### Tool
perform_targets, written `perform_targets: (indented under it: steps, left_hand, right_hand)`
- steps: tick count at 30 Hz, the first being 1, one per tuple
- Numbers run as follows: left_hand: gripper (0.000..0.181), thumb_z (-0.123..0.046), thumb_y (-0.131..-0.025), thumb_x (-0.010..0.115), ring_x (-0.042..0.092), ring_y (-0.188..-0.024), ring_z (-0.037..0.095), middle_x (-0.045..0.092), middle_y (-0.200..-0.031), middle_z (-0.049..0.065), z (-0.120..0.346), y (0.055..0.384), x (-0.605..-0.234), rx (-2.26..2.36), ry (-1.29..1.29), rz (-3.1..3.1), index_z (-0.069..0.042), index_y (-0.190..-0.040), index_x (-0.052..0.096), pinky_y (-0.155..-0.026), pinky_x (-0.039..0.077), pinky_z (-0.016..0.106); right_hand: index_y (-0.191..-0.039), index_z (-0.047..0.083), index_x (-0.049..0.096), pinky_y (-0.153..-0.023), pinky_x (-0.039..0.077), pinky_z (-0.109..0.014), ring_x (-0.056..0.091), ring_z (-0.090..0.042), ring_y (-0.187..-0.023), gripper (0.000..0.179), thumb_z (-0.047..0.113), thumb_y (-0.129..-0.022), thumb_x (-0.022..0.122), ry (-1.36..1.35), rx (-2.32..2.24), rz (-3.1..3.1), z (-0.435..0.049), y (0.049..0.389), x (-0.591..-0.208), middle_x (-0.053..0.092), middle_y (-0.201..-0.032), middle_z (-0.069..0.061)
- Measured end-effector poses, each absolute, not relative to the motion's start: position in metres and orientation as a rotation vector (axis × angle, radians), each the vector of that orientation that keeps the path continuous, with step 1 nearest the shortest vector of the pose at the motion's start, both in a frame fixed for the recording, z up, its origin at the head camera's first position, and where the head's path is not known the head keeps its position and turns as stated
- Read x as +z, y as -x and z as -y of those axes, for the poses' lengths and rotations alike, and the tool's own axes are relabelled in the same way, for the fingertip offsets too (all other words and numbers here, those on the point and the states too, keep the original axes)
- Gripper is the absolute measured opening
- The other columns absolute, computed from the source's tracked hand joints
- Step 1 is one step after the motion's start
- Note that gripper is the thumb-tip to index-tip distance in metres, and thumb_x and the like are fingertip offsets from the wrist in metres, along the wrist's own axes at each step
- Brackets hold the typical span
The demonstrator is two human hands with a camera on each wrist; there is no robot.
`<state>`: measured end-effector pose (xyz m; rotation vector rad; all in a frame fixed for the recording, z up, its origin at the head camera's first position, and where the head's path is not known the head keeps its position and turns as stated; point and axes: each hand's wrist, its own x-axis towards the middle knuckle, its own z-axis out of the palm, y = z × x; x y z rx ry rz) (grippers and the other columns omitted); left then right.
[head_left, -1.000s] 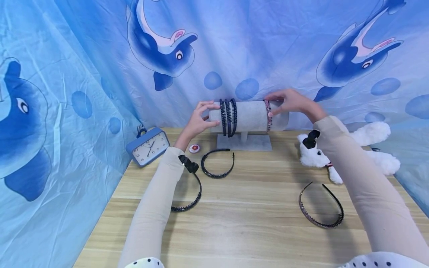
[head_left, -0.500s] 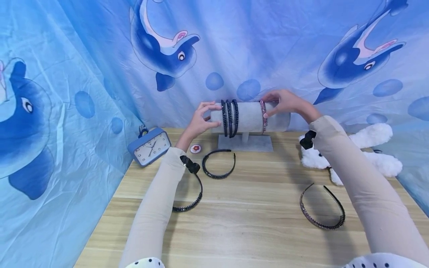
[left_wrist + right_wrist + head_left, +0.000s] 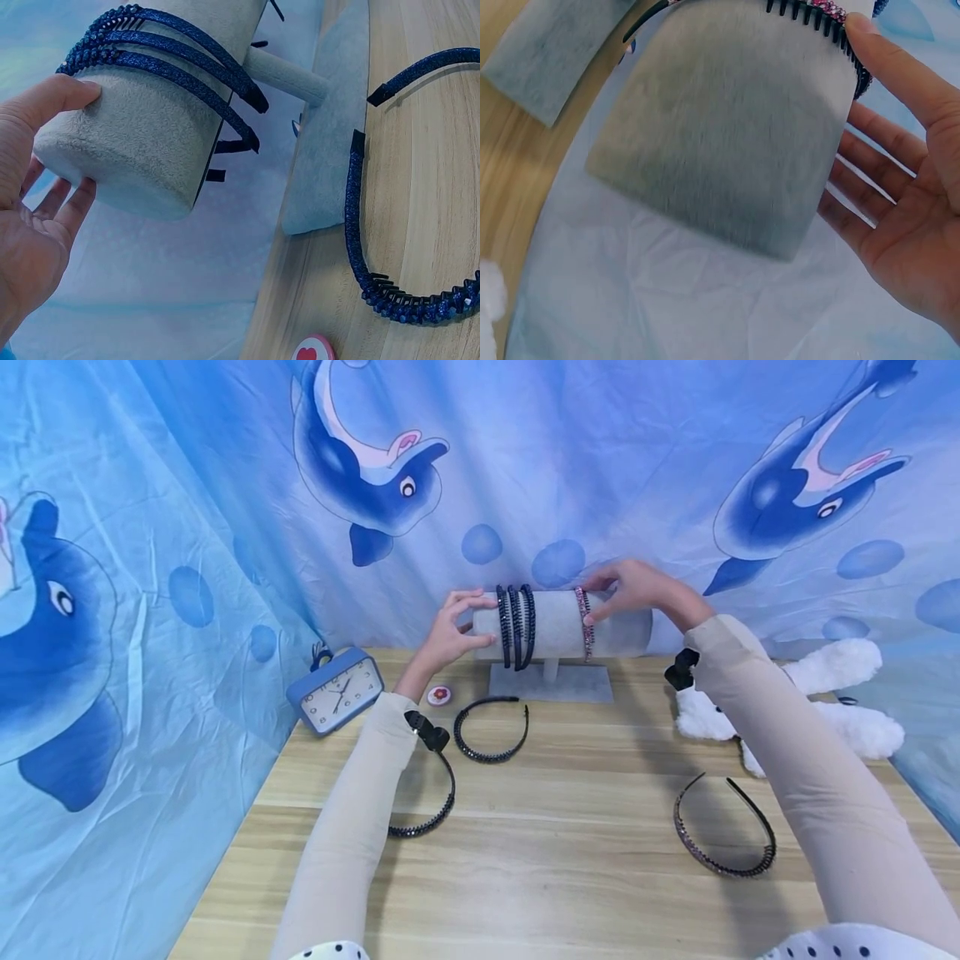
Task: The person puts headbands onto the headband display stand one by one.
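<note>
A grey cylindrical display stand (image 3: pixel 557 625) stands at the back of the table. Three dark blue beaded headbands (image 3: pixel 516 627) sit side by side around its left part. My left hand (image 3: pixel 448 633) holds the roll's left end, thumb in front beside the nearest dark headband and other fingers behind. Right of the roll's middle is a pink beaded headband (image 3: pixel 585 631) with black comb teeth. My right hand (image 3: pixel 636 588) holds it at the top, its thumb on the beads (image 3: pixel 832 10); the other fingers reach behind the roll, their tips hidden in the right wrist view.
Two dark headbands lie on the table, one before the stand (image 3: pixel 491 758), another (image 3: pixel 426 828) partly under my left arm. A pinkish headband (image 3: pixel 699 853) lies front right. Around them are a blue alarm clock (image 3: pixel 337 692), a flower badge (image 3: pixel 439 695) and a white plush toy (image 3: pixel 705 717).
My right hand has slid the pink headband leftward along the roll, toward the dark ones. The left hand keeps its place at the roll's end.
</note>
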<state>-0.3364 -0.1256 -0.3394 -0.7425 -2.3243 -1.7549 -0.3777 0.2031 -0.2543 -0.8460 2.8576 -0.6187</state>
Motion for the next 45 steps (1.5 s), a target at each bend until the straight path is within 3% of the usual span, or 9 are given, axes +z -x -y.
perform_targets:
  steps: [10,17,27,33,40,45]
  left_hand:
    - [0.054,0.005,-0.081,0.078,0.029,-0.149,0.033,0.031,-0.158,0.022,0.126,0.337,-0.341,-1.753,0.770,2.318,0.004,-0.132,0.060,-0.122,0.037,0.058]
    - [0.053,-0.002,-0.080,0.083,0.033,-0.147,0.024,0.036,-0.156,0.012,0.132,0.361,-0.362,-1.693,0.775,2.292,-0.006,-0.130,0.065,-0.119,0.041,0.055]
    - [0.052,-0.001,-0.080,0.083,0.034,-0.147,0.024,0.037,-0.155,0.012,0.131,0.360,-0.361,-1.714,0.768,2.287,-0.005,-0.129,0.065,-0.120,0.042,0.053]
    - [0.054,-0.001,-0.079,0.083,0.033,-0.148,0.023,0.037,-0.155,0.009,0.131,0.361,-0.360,-1.717,0.758,2.301,-0.005,-0.130,0.065,-0.121,0.040,0.053]
    - [0.056,0.003,-0.081,0.080,0.029,-0.150,0.029,0.033,-0.158,0.014,0.131,0.358,-0.357,-1.730,0.746,2.319,0.000,-0.133,0.061,-0.122,0.037,0.056]
    - [0.054,0.005,-0.081,0.078,0.029,-0.150,0.032,0.032,-0.158,0.019,0.128,0.344,-0.344,-1.739,0.746,2.337,0.002,-0.132,0.061,-0.123,0.036,0.056]
  right_hand:
    - [-0.137,0.000,0.060,-0.118,0.041,-0.055,0.052,-0.037,-0.134,0.065,0.021,-0.081,0.087,0.915,-0.733,-2.808,-0.179,0.383,-0.265,0.060,-0.142,-0.021]
    - [-0.138,0.000,0.059,-0.123,0.033,-0.059,0.048,-0.038,-0.139,0.066,0.021,-0.082,0.086,0.940,-0.818,-2.796,-0.170,0.380,-0.270,0.057,-0.146,-0.022]
    - [-0.139,0.007,0.061,-0.114,0.044,-0.054,0.051,-0.035,-0.135,0.066,0.028,-0.082,0.087,0.920,-0.826,-2.845,-0.159,0.381,-0.278,0.057,-0.148,-0.016]
    - [-0.142,0.007,0.058,-0.123,0.035,-0.056,0.043,-0.036,-0.144,0.068,0.031,-0.084,0.085,0.904,-0.842,-2.835,-0.154,0.380,-0.279,0.053,-0.152,-0.016]
    - [-0.146,0.008,0.054,-0.125,0.031,-0.057,0.039,-0.036,-0.147,0.072,0.035,-0.086,0.083,0.891,-0.833,-2.802,-0.155,0.380,-0.279,0.049,-0.155,-0.015]
    - [-0.145,0.010,0.055,-0.123,0.035,-0.057,0.043,-0.035,-0.144,0.068,0.033,-0.086,0.082,0.911,-0.847,-2.788,-0.161,0.378,-0.275,0.053,-0.152,-0.014]
